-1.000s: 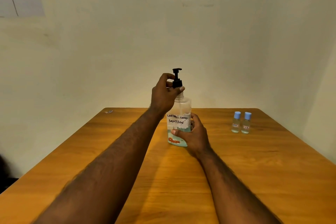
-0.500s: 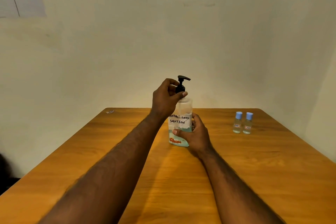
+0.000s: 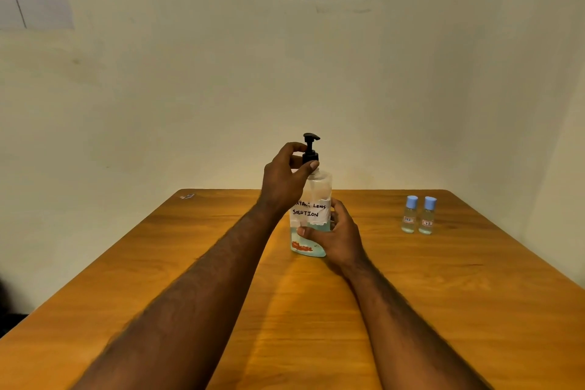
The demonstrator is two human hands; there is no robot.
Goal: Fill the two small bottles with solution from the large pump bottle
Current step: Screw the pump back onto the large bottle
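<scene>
Over the last second the black pump head has been turned. Its spout was swung out to the right of the frame half a second ago and is now shown as a shorter stub, still toward the right. The bottle itself has not been shifted. This is read as the pump being unscrewed so that solution can be poured. The thread is judged only partly released, since the collar is not yet seen lifted from the neck.

The collar is pinched between the thumb and fingertips of the left hand. The lower body of the large pump bottle is wrapped by the right hand and steadied on the wooden table at the centre of the frame.

The bottle is stood upright, with its long axis vertical in the frame, its base on the table and the pump uppermost. Its handwritten label is faced toward the camera.

The two small bottles are stood side by side at the right of the frame, upright and well apart from the large bottle. Their blue caps are on, so no filling is judged begun.
</scene>
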